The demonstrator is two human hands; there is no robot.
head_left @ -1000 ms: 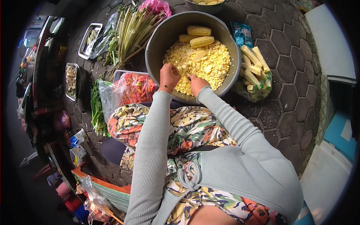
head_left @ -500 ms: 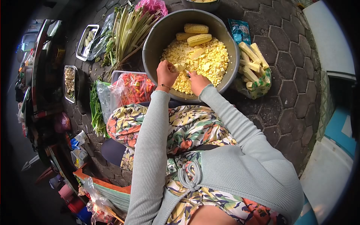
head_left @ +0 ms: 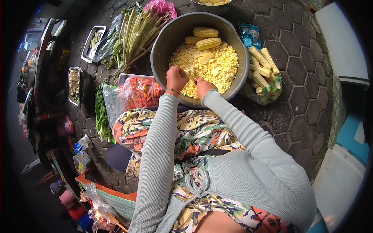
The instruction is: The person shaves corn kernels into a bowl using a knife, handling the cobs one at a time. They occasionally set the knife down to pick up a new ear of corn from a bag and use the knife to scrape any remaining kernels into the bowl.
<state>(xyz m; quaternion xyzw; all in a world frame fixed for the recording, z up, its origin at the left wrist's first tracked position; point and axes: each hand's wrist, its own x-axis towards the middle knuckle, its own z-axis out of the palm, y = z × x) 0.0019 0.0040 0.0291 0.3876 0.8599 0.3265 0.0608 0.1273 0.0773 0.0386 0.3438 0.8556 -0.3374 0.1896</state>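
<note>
Low inside a large grey basin [head_left: 156, 58], my two hands work close together over a heap of cut yellow corn kernels [head_left: 217, 64]. My left hand [head_left: 177, 79] is closed around a pale yellow piece of corn [head_left: 189, 73], most of which its fingers hide. Just to its right, my right hand [head_left: 204, 88] is closed on a small knife [head_left: 196, 80]; only a dark bit of it shows, and the blade is hidden. Several whole peeled corn cobs [head_left: 208, 43] lie at the basin's far side, on top of the kernels.
Right of the basin, stripped cobs [head_left: 261, 70] fill a bag beside a blue packet [head_left: 250, 35]. To the left stand a container of red chillies [head_left: 142, 91], leafy stalks [head_left: 136, 37], green onions [head_left: 101, 116] and two metal trays [head_left: 93, 43]. Another basin [head_left: 211, 7] sits beyond.
My right hand has moved left, closer to my left hand, and the knife now shows less. The whole view has shifted slightly.
</note>
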